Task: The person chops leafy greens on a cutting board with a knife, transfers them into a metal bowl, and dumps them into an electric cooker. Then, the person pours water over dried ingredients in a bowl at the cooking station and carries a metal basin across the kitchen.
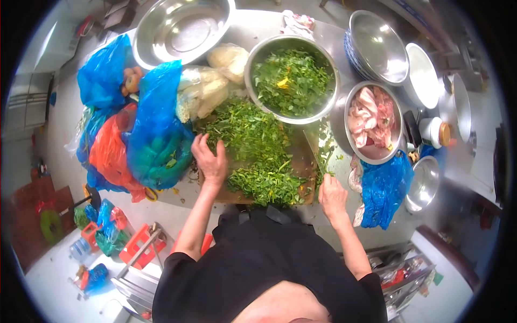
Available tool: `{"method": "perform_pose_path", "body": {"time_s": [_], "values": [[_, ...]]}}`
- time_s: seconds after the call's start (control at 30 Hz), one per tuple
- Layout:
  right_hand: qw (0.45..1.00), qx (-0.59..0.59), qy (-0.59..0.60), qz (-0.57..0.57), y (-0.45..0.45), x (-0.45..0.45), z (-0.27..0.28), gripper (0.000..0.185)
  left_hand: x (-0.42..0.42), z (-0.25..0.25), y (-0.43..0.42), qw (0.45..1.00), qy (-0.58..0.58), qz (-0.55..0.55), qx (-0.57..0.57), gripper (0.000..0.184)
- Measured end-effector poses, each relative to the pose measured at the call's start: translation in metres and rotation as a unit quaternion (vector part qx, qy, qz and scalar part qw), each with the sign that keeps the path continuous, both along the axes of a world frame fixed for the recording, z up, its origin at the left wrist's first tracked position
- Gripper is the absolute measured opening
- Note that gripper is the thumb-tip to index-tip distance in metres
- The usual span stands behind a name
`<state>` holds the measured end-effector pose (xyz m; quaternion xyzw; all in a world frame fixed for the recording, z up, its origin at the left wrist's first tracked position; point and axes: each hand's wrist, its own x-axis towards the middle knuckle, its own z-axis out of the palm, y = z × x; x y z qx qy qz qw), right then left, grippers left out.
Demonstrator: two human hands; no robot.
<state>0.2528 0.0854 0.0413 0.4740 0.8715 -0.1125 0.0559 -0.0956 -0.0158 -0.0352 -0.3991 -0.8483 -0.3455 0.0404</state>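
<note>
“Gripping what looks like a knife (323, 162), the right hand (333, 196) forms a tight fist just off the right edge of a brown cutting board (302, 156); the blade is hard to tell from the scraps around it. At the board's left edge, the left hand (210, 162) is spread, fingers parted, holding nothing visible.”

“Where do the chopped greens (250, 132) lie from there?”

“On the cutting board, between the two: leftward from the fist, immediately right of the left hand, which is the nearer. Whether its fingertips touch leaf cannot be told. The spread's long axis runs from the board's far left corner to its near edge, while the knife appears to point away from the wearer.”

“And their look?”

“Bright green and loosely scattered toward the far edge; a denser heap with pale stems and yellow flecks along the near edge.”

“Farther out?”

“A metal bowl (293, 120) of leaves stands by the board's far right corner. Raw meat (371, 118) sits in another vessel toward the right edge of the worktop (253, 24), a blue bag (156, 116) toward the left.”
</note>
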Motion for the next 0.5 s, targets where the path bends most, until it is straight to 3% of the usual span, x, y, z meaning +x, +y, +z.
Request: {"method": "perform_pose_path", "body": {"time_s": [0.07,0.17,0.27,0.33,0.4,0.5], "values": [[1.0,0.018,-0.008,0.021,0.005,-0.01,-0.007,0.016,0.015,-0.019,0.002,0.999,-0.042,0.015,0.007,0.06],[0.996,0.059,-0.017,0.061,0.012,-0.028,-0.022,0.02,0.021,-0.035,0.028,0.999,-0.011,0.052,0.002,0.078],[0.991,0.09,-0.007,0.102,0.018,-0.042,-0.024,0.025,0.023,-0.03,0.061,0.999,0.011,0.053,0.002,0.081],[0.991,0.074,0.003,0.109,0.021,-0.047,-0.027,0.025,0.027,-0.024,0.073,0.999,-0.01,0.027,0.012,0.086],[0.989,0.084,0.017,0.12,0.023,-0.05,-0.025,0.021,0.042,-0.015,0.084,0.99,-0.071,-0.118,-0.019,0.097],[0.992,0.056,0.048,0.105,0.02,-0.054,-0.023,0.012,0.08,-0.02,0.09,0.982,-0.067,-0.175,-0.018,0.094]]}}
